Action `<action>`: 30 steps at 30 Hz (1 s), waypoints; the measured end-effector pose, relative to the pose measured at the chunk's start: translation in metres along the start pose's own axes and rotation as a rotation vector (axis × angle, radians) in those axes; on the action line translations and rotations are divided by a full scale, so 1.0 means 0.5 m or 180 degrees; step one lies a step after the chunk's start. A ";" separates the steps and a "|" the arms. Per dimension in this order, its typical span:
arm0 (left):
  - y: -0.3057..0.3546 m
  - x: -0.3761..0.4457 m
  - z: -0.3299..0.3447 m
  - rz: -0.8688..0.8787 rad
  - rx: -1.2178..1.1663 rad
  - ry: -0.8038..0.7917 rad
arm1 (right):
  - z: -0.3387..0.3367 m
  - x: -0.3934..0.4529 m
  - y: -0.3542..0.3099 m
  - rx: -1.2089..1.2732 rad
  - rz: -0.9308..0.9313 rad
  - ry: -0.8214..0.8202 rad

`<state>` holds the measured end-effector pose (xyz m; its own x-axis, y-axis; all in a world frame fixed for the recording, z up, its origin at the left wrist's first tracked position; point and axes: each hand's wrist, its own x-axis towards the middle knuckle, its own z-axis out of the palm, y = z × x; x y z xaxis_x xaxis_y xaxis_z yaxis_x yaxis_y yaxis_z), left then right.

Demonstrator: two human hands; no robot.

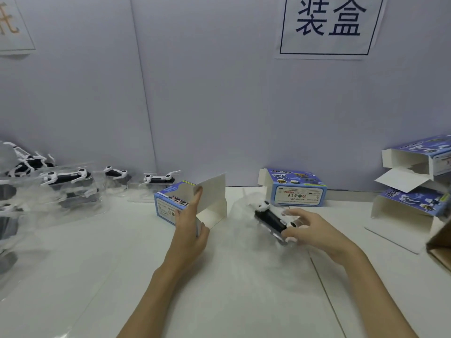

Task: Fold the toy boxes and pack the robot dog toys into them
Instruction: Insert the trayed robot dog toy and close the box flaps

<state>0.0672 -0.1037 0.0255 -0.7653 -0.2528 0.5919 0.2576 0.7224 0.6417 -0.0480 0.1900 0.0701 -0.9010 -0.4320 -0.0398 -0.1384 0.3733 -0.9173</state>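
Observation:
A blue and white toy box (170, 203) lies on its side in the middle of the white table, its open end facing right with a white flap (212, 191) raised. My left hand (190, 228) grips the box at that open end, forefinger up against the flap. To the right, my right hand (310, 228) pinches a black and white robot dog toy (271, 218) in its clear plastic tray (244, 211), just off the table, head pointing toward the wall.
Several more robot dogs in clear trays (66, 179) lie along the left side by the wall. A closed box (295, 190) stands behind the held toy. Open boxes (415, 181) are stacked at right, with a brown carton corner (439, 245). A grey wall carries a sign (327, 25).

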 end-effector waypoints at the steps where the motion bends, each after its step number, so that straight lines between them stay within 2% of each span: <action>1: 0.000 0.000 -0.001 -0.0042 0.0004 -0.0044 | 0.005 -0.006 -0.007 -0.0244 -0.0099 -0.0204; 5: 0.010 -0.002 -0.012 -0.0106 -0.0103 -0.0393 | 0.040 -0.011 -0.029 -0.0757 -0.0416 -0.0771; 10: 0.015 -0.006 -0.035 0.0029 -0.0334 -0.0728 | 0.056 0.001 -0.029 -0.0635 -0.0583 -0.0837; 16: 0.024 -0.012 -0.035 -0.0026 -0.0377 -0.0884 | 0.068 0.029 -0.019 -0.0425 -0.0485 0.0095; 25: 0.027 -0.010 -0.025 0.0060 0.0026 -0.0813 | 0.092 0.031 -0.016 -0.0369 -0.0268 0.0554; 30: 0.022 -0.008 -0.006 0.0150 0.0343 -0.0596 | 0.122 0.020 -0.015 -0.0267 -0.0270 0.0826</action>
<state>0.0748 -0.0967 0.0317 -0.8527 -0.1004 0.5126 0.2390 0.7977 0.5537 -0.0309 0.1326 0.0526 -0.9583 -0.2441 0.1482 -0.2416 0.4162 -0.8766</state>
